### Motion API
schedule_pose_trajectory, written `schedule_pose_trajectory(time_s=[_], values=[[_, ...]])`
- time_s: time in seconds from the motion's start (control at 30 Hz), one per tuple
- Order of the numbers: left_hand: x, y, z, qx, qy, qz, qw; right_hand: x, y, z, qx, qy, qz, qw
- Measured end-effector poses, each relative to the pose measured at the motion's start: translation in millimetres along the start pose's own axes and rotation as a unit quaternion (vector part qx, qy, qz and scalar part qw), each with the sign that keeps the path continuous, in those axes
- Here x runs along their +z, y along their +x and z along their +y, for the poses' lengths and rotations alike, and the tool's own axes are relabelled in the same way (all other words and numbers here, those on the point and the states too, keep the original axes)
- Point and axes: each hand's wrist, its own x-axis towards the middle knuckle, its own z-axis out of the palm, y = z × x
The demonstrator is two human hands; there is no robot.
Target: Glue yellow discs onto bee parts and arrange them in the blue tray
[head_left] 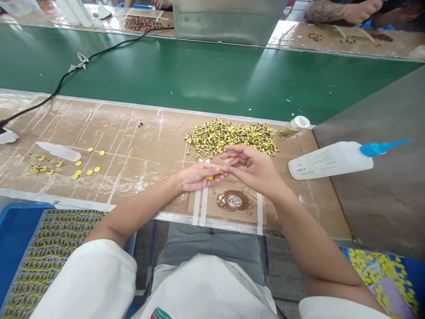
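My left hand [196,177] is closed around a small yellow disc [209,177], which shows between thumb and fingers. At its fingertips, the thumb and forefinger of my right hand [255,172] pinch a small yellow piece [222,170]; its shape is mostly hidden. The other right fingers are loosely curled. Just beyond my hands lies a heap of small yellow and dark pieces [229,136]. Below them a wet puddle of clear brownish liquid [223,200] sits on a cardboard sheet [212,212] fixed with white tape strips.
A white bottle with blue nozzle [332,160] lies at right, near a small tilted container [294,126] and metal panel [375,177]. Loose yellow discs [89,172] lie left. Blue trays [13,248] flank me below. A black cable [113,48] crosses the green belt [206,75]; co-workers' hands show beyond.
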Motion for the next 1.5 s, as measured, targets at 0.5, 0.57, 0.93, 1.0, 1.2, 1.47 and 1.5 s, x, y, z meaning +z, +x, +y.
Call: schedule_pose_trajectory(time_s=[0.5,0.57,0.93,1.0,1.2,1.47,1.5], values=[[-19.1,-3.7,43.9,0.184,-0.094,0.026,0.978,24.1,32.6,52.2,-0.019,-0.367,-0.002,0.930],[-23.7,-1.5,45.9,0.194,-0.105,0.025,0.975,35.6,39.3,53.7,0.000,-0.402,0.001,0.915],[-26.1,3.8,41.8,0.203,-0.120,0.054,0.970,30.8,50.0,64.7,0.094,-0.288,0.020,0.953],[-26.6,4.5,40.8,0.208,-0.112,0.047,0.971,22.9,45.2,66.6,0.096,-0.257,0.028,0.961],[-27.4,6.4,38.1,0.213,-0.095,0.049,0.971,-23.8,2.4,59.0,0.026,-0.191,0.078,0.978],[-21.5,8.9,33.6,0.184,-0.131,0.097,0.969,-88.3,-92.9,51.3,0.042,-0.403,0.061,0.912],[-21.2,9.6,32.8,0.185,-0.129,0.103,0.969,-90.4,-99.5,53.3,0.033,-0.420,0.056,0.905]])
